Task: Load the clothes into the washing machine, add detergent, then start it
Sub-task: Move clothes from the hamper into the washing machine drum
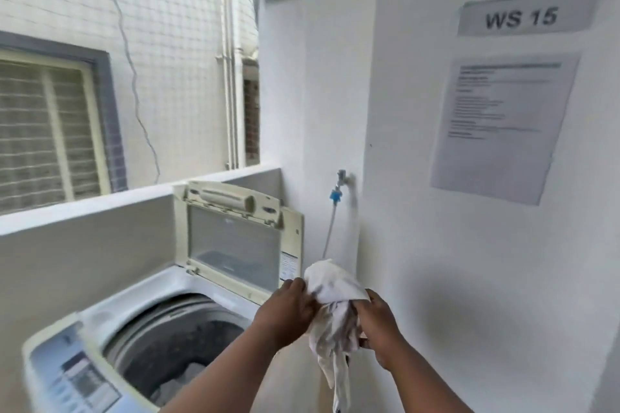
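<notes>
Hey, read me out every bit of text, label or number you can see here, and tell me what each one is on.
"WS 15": grey paper sign on the white wall.
Printed sheet below it: lines of text, too blurred to read.
Sticker on the raised lid: too small to read.
Control panel of the washing machine: markings too blurred to read.

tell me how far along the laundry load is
Done: the lid is up, and some cloth already lies in the drum. In hand: left hand and right hand grip a white garment beside the washer. Left: drop it in, detergent, start.
</notes>
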Action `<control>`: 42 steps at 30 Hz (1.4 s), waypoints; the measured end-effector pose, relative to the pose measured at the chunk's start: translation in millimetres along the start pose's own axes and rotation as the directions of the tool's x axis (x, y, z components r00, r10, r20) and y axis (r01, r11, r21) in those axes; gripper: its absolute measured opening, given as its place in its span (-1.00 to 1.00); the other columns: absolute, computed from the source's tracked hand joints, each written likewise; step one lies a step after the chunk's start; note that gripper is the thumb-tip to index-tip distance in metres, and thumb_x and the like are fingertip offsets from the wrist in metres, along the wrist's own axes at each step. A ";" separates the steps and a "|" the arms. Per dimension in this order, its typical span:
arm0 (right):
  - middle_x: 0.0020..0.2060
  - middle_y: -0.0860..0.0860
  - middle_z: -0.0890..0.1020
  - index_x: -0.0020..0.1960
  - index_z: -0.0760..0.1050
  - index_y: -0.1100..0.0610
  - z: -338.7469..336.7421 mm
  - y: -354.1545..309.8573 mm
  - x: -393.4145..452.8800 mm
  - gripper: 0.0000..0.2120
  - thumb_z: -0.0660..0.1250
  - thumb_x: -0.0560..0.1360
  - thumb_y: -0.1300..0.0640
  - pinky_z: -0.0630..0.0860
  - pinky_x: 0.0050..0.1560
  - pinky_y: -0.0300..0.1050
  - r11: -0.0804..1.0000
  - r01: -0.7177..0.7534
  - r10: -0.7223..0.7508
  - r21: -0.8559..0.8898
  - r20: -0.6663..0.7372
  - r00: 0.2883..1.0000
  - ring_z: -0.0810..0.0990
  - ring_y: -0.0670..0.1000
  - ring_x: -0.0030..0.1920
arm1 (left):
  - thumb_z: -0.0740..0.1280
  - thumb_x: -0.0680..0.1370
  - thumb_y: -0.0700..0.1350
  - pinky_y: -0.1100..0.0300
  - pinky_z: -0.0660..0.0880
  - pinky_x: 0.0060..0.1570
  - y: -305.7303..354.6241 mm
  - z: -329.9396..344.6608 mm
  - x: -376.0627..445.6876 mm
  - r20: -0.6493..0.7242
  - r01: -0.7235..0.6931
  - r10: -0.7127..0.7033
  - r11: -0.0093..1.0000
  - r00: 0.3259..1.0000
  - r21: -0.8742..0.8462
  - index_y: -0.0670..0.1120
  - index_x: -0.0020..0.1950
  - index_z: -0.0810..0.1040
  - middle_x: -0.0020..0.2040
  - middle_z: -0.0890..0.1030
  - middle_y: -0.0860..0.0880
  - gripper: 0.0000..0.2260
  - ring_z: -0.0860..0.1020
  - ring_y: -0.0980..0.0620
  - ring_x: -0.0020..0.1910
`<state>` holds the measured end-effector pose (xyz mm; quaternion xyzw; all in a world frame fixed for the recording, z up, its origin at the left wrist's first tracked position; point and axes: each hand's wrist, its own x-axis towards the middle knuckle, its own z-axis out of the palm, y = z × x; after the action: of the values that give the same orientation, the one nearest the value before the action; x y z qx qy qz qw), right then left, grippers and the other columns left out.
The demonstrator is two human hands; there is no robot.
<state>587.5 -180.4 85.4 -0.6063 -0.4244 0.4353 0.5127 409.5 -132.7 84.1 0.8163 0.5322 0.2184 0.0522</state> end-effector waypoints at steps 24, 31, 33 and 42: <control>-0.30 0.00 0.58 -0.19 0.45 0.09 411.7 10.0 109.7 -0.85 0.31 0.46 0.03 0.48 -0.22 -0.06 0.892 0.137 -0.131 -0.431 0.043 0.990 0.56 0.05 -0.24 | 0.24 0.47 0.09 0.13 0.48 0.14 -408.5 -28.9 18.3 0.143 0.190 -0.161 0.957 0.977 -0.219 0.12 0.28 0.45 0.24 0.57 0.06 -0.62 0.54 0.00 0.18; 0.45 0.07 0.36 0.52 0.08 -0.17 428.9 98.6 159.8 -0.17 0.28 0.31 -0.26 0.35 0.36 0.09 0.356 0.202 0.377 -0.912 0.338 0.862 0.35 0.18 0.41 | 0.19 0.47 0.35 -0.11 0.03 0.49 -456.1 49.9 5.6 0.485 0.228 -0.367 0.919 0.794 0.323 -0.17 0.57 -0.10 0.56 0.05 -0.22 -0.09 0.12 -0.22 0.51; 0.49 0.07 0.28 0.53 0.06 -0.15 426.1 103.6 157.2 -0.18 0.31 0.35 -0.21 0.31 0.40 0.09 0.317 0.209 0.415 -0.925 0.333 0.847 0.25 0.20 0.47 | 0.22 0.49 0.32 -0.08 -0.05 0.52 -457.7 52.5 3.4 0.529 0.168 -0.356 0.914 0.770 0.370 -0.16 0.57 -0.15 0.57 -0.02 -0.23 -0.09 0.03 -0.20 0.54; 0.47 0.08 0.33 0.49 0.25 -0.12 405.1 90.3 156.4 -0.46 0.27 0.54 -0.11 0.21 0.43 -0.03 0.252 0.342 0.369 -0.905 0.417 0.831 0.25 0.12 0.47 | 0.16 0.46 0.40 -0.06 -0.12 0.52 -439.2 60.8 18.4 0.597 0.157 -0.348 0.924 0.722 0.349 -0.08 0.58 -0.15 0.58 -0.04 -0.18 -0.08 -0.04 -0.18 0.56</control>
<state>244.4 61.7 -57.3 -0.6370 -0.7219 0.2417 -0.1210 69.2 80.6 -104.5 0.7586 0.6129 -0.1631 0.1492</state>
